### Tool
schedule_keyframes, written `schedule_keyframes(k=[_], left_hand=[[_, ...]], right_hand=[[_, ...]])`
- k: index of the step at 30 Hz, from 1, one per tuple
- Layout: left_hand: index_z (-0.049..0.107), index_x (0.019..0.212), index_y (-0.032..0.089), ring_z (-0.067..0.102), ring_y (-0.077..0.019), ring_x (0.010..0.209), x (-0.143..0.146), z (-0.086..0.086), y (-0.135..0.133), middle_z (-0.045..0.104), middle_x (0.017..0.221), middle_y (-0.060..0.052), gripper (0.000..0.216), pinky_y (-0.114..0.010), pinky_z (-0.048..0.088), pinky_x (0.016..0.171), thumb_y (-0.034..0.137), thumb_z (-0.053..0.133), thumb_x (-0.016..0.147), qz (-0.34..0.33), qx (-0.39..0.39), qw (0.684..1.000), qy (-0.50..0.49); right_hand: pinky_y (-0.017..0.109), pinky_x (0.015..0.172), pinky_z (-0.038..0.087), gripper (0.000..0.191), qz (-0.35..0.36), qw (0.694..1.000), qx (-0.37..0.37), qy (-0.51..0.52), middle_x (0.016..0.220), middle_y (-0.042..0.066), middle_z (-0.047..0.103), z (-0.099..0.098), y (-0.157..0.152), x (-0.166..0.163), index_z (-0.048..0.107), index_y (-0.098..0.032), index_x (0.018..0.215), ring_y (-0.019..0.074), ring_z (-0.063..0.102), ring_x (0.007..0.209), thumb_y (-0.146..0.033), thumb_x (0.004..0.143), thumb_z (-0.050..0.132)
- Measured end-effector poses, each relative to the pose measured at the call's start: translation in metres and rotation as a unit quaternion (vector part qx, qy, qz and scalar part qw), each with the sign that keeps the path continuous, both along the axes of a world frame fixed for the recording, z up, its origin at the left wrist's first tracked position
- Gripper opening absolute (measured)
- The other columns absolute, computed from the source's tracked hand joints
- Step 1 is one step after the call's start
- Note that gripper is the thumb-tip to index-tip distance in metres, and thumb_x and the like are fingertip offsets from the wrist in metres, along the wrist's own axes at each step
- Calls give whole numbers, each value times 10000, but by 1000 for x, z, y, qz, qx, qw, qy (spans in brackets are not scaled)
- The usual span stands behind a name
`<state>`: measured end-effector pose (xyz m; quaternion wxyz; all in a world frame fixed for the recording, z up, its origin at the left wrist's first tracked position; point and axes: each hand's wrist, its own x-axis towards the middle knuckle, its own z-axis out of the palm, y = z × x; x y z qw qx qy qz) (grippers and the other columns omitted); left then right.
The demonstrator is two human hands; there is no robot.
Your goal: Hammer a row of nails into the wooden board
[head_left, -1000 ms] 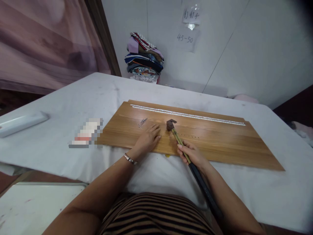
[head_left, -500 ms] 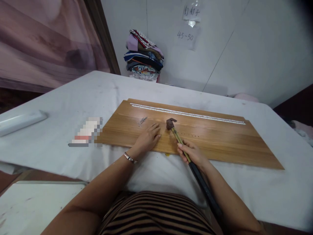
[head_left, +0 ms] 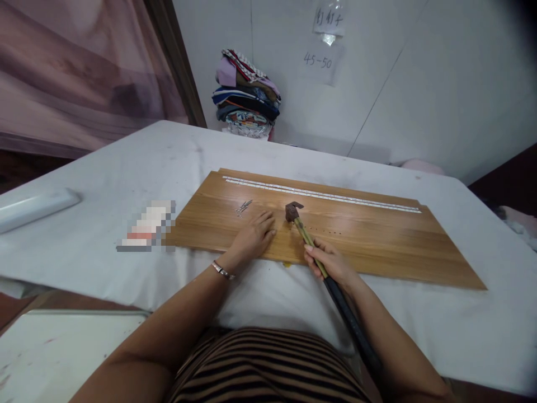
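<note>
My right hand [head_left: 325, 258] is wrapped round the shaft of a claw hammer [head_left: 310, 240]. The hammer's rusty head is over the wooden board [head_left: 377, 246], and its black grip runs back along my forearm. Palm down, my left hand [head_left: 255, 232] lies on the board with its fingers stretched out. Just beyond those fingers is a small pile of loose nails [head_left: 243, 207]. A row of small dark dots [head_left: 329, 231], perhaps nail heads or holes, runs across the board to the right of the hammer. Whether a nail stands under the hammer head is hidden.
Two white ruled strips [head_left: 323, 194] lie along the board's far side. On the white-covered table [head_left: 201, 151] are a blurred-out flat item [head_left: 145, 226] and a white roll [head_left: 37, 208] at left. Folded cloths [head_left: 247, 95] are stacked by the wall.
</note>
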<state>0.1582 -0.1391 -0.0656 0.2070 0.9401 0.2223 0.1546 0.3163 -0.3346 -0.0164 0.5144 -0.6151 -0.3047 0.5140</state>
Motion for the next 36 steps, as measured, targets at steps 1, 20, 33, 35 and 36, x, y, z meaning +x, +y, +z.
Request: schedule_keyframes(k=[1, 20, 33, 35, 36], left_hand=[[637, 1321, 121, 442, -301, 1487, 0, -1, 0, 550, 1533, -183, 415, -522, 338, 1260, 322, 472, 998, -2, 2, 1000, 1], [626, 1339, 107, 437, -306, 1489, 0, -4, 2, 546, 1536, -188, 432, -533, 344, 1256, 331, 460, 1009, -5, 15, 1000, 2], [634, 1324, 122, 462, -290, 1472, 0, -2, 1, 563, 1523, -175, 411, -514, 351, 1254, 316, 468, 1002, -6, 17, 1000, -5], [639, 1321, 125, 465, -292, 1470, 0, -2, 2, 562, 1525, -173, 411, -514, 354, 1253, 319, 474, 999, -6, 15, 1000, -6], [640, 1321, 124, 464, -295, 1472, 0, -3, 2, 561, 1526, -175, 413, -516, 355, 1252, 321, 476, 998, -5, 14, 1000, -8]], right_hand=[[203, 357, 293, 449, 1, 1000, -3, 0, 586, -94, 521, 0, 0, 0, 575, -214, 935, 57, 398, 367, -598, 758, 726], [195, 351, 289, 444, 2, 1000, 0, -2, 594, -96, 519, 0, 0, 0, 556, -213, 895, 48, 399, 363, -599, 753, 724], [203, 350, 302, 470, 0, 1000, 0, -8, 591, -91, 519, 1, 0, -1, 520, -221, 817, 48, 394, 363, -638, 744, 723], [201, 351, 303, 473, 2, 1000, -2, -9, 602, -86, 529, 0, 0, 0, 507, -222, 795, 46, 398, 363, -643, 749, 719], [201, 350, 303, 474, 3, 1000, -3, -9, 605, -85, 532, 0, 0, 0, 504, -223, 790, 46, 400, 362, -643, 748, 720]])
